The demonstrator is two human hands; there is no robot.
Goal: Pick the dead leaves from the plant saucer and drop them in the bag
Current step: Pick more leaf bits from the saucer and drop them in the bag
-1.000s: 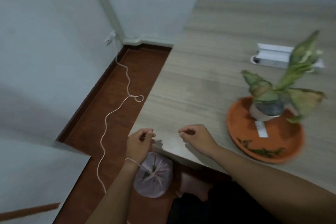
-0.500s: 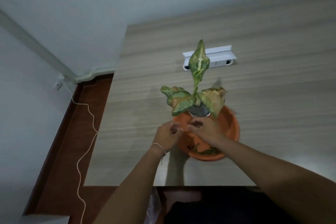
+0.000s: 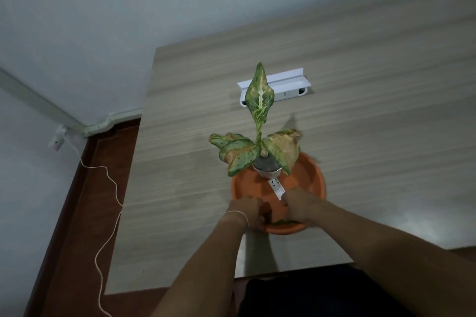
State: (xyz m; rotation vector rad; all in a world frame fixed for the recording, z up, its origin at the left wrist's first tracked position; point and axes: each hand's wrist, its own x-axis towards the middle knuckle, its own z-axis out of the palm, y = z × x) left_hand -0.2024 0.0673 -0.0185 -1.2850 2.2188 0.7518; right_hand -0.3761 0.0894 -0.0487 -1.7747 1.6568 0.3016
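Both my hands have come back from the bag under the surface's edge to the near rim of the orange saucer (image 3: 306, 175), so I judge another round of picking is starting. My left hand (image 3: 244, 210) and right hand (image 3: 298, 207) curl over dead leaves (image 3: 280, 222) there; whether the fingers pinch anything I cannot tell. Beyond, the potted plant (image 3: 257, 141) shows mottled, browning leaves.

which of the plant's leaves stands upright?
The tall pointed leaf, rising on its stem in front of the white power strip. The left leaf and the browned right leaf spread low over the orange saucer.
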